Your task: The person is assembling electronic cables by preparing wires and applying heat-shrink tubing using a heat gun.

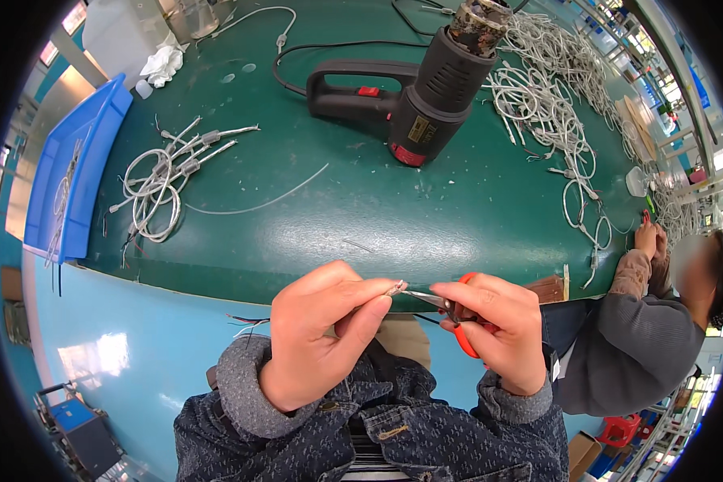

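My left hand (320, 325) pinches a cable end (395, 287) between thumb and forefinger, just in front of the table's near edge. Most of that cable is hidden by the hand. Thin loose wires (249, 322) in red, black and white stick out beside my left wrist. A pair of scissors (467, 342) with orange handles sits in my right hand (502, 321), fingers closed around it. Its blades point left, and their tips are close to the cable end; whether they touch it I cannot tell.
A black heat gun (430, 104) stands nozzle-up on the green table (297, 233). Coiled grey cables (159, 181) lie left, beside a blue tray (72, 177). More cables (546, 104) are heaped at right. A co-worker (635, 345) sits close on the right.
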The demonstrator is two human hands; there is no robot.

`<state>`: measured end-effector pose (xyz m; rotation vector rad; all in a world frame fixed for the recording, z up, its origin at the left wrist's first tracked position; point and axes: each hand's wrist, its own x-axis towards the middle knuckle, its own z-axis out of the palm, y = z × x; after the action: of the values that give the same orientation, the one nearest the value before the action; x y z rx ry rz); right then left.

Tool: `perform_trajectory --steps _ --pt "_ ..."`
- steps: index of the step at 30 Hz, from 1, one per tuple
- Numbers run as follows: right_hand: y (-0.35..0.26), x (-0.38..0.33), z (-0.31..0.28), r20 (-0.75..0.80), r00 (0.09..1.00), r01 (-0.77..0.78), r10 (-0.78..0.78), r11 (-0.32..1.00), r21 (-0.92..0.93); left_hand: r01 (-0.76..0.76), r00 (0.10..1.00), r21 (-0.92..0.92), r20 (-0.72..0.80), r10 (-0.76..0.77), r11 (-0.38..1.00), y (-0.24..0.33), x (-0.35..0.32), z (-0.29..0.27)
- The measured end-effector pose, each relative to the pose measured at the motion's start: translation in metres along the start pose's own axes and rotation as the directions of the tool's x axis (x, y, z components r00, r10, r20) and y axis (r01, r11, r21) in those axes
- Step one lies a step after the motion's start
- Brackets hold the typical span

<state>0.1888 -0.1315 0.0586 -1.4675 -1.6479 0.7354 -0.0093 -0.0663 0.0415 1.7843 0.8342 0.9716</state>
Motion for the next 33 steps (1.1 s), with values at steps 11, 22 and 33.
perform_trajectory --steps 11,22,33 --pt "-0.002 0.002 0.002 -0.082 0.995 0.049 -0.057 0.993 -0.104 0.067 0.997 -0.076 0.041 -0.064 0.995 0.001 -0.001 -0.002" --pt "-0.004 0.015 0.03 0.013 0.964 -0.188 0.265 0.649 0.737 0.065 0.99 -0.114 0.135 -0.05 0.991 -0.004 0.0 0.003" --pt "-0.011 -0.001 0.009 0.11 0.968 -0.236 0.225 0.672 0.702 0.079 0.994 -0.187 0.084 -0.064 0.979 -0.005 0.001 -0.003"
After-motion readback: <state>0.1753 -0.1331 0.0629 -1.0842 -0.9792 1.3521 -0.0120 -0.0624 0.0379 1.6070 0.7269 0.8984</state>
